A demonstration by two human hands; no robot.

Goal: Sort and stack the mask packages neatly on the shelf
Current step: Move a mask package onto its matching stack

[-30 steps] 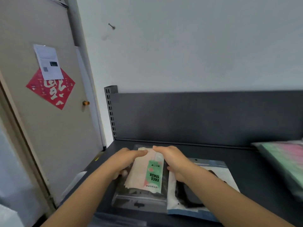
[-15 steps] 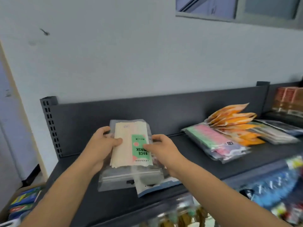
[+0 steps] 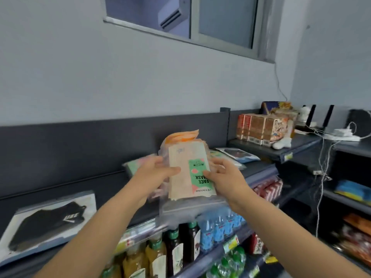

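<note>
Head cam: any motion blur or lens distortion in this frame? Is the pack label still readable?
Head view: mild motion blur overall, worst on the bottles below; wide-angle bowing tilts the shelf and window; light is flat and soft, no harsh glare; "FACE MASK" on the mask package, held upside down between left hand and right hand, stays readable.

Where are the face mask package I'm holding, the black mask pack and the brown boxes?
face mask package [image 3: 197, 175], head view, on its green label.
black mask pack [image 3: 50, 219], head view, on the black mask.
brown boxes [image 3: 261, 127], head view, on a box front.
</note>
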